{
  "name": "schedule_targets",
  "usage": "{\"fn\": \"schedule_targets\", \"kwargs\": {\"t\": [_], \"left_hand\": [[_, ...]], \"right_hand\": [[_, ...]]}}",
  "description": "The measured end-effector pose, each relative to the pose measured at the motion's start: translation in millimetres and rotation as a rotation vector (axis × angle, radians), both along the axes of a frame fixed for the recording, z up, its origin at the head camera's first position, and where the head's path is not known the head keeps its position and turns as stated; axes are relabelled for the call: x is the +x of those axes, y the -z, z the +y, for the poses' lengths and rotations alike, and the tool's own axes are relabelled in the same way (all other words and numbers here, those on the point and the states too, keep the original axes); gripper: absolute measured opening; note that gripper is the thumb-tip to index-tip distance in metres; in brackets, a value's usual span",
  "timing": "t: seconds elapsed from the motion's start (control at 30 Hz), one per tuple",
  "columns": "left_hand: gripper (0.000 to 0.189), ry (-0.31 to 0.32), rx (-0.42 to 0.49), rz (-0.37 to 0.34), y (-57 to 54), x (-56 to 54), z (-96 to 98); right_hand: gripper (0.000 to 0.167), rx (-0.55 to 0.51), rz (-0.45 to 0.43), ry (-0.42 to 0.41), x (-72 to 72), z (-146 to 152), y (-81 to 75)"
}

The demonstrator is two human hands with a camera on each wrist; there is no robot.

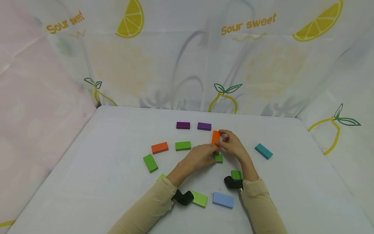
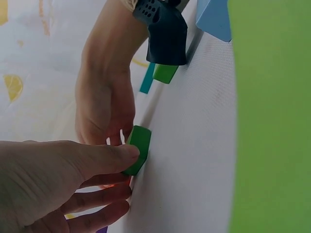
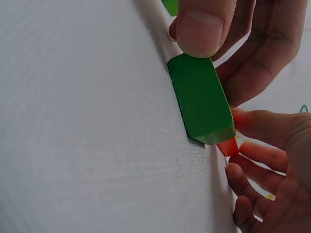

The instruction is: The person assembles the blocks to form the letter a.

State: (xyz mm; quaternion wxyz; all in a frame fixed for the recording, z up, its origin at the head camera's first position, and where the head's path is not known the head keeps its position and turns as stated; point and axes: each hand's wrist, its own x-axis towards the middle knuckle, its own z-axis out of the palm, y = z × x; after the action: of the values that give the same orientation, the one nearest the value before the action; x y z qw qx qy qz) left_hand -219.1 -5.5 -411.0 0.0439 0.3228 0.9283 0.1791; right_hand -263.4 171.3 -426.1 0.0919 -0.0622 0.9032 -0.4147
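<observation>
Near the middle of the table, my left hand (image 1: 200,156) pinches a dark green block (image 1: 218,158), its thumb against the near face in the left wrist view. Just beyond it lies an orange block (image 1: 215,137), with my right hand (image 1: 233,145) holding it between thumb and fingers from the right side. In the right wrist view the green block (image 3: 201,99) sits on the table in front of a small visible piece of the orange block (image 3: 229,146). The fingers of both hands are close together there, and the left fingertips are partly hidden.
Two purple blocks (image 1: 183,125) lie farther back. Left of the hands are a red-orange block (image 1: 159,148) and green blocks (image 1: 182,146). A teal block (image 1: 264,151) lies to the right. Nearer are a light blue block (image 1: 223,200), a lime block (image 1: 199,199) and another green block (image 1: 236,175).
</observation>
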Motion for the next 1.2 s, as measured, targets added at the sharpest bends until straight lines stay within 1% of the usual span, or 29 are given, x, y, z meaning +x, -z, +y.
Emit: {"fn": "schedule_targets", "kwargs": {"t": [0.37, 0.8, 1.2], "left_hand": [[0.027, 0.016, 0.002, 0.014, -0.3, -0.8, -1.4], [0.027, -0.009, 0.016, 0.003, 1.2, -0.9, -3.1], [0.026, -0.026, 0.033, -0.013, -0.3, -0.1, -4.3]], "right_hand": [[0.057, 0.017, 0.009, -0.025, 0.4, 0.9, -2.2], [0.055, -0.01, 0.058, -0.092, 2.2, 3.7, 0.8], [0.055, -0.008, 0.064, -0.111, 4.5, 5.7, 2.0]]}}
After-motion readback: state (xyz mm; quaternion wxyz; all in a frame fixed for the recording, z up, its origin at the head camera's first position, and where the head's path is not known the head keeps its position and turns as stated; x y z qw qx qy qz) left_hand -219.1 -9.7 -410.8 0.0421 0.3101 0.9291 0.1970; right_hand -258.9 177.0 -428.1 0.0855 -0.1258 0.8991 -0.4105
